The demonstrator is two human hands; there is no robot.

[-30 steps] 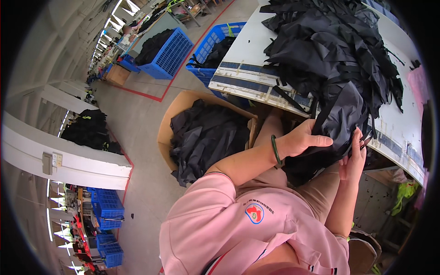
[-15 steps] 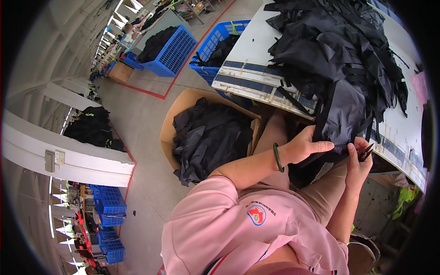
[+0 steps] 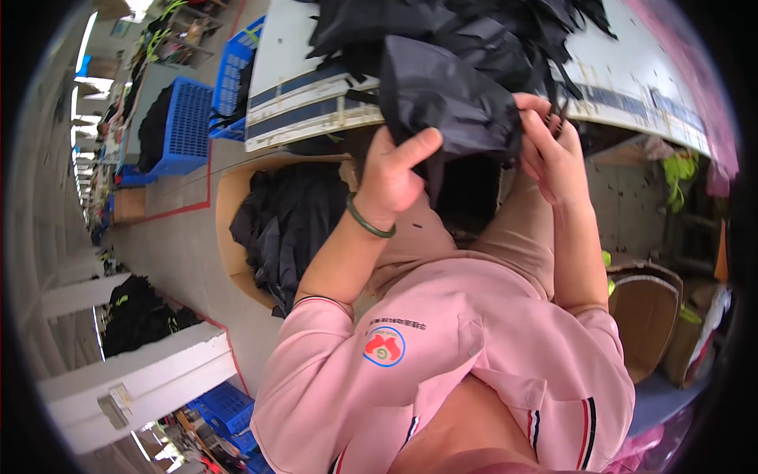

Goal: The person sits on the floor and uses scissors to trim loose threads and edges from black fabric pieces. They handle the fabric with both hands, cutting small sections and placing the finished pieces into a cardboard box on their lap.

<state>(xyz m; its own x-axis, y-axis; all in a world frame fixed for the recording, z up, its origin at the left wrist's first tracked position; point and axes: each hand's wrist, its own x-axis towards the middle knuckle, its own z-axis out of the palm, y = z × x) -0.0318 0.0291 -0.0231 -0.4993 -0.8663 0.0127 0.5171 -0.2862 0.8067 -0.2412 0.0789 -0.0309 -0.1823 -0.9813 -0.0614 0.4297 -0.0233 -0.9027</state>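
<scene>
A black fabric piece (image 3: 450, 99) with thin straps is stretched between my hands at the table's near edge. My left hand (image 3: 399, 170), a green bangle on its wrist, pinches the piece's left edge under the thumb. The right edge is gripped by my right hand (image 3: 553, 154), whose fingers are bent around it. Dark thread snips (image 3: 560, 120) also stick out from that hand, their tips pointing away from me. Behind the piece, a heap of black fabric pieces (image 3: 466, 22) lies on the white table (image 3: 288, 47).
On my left, a cardboard box (image 3: 229, 225) full of black fabric stands on the floor. Blue crates (image 3: 188, 126) holding more black fabric are farther left. An open cardboard container (image 3: 643, 316) stands at my right, below bright green strips (image 3: 677, 175).
The view has swung to the right, and the table and boxes appear farther left. The fabric piece is spread wider, with my hands farther apart. Both hands keep hold of it.
</scene>
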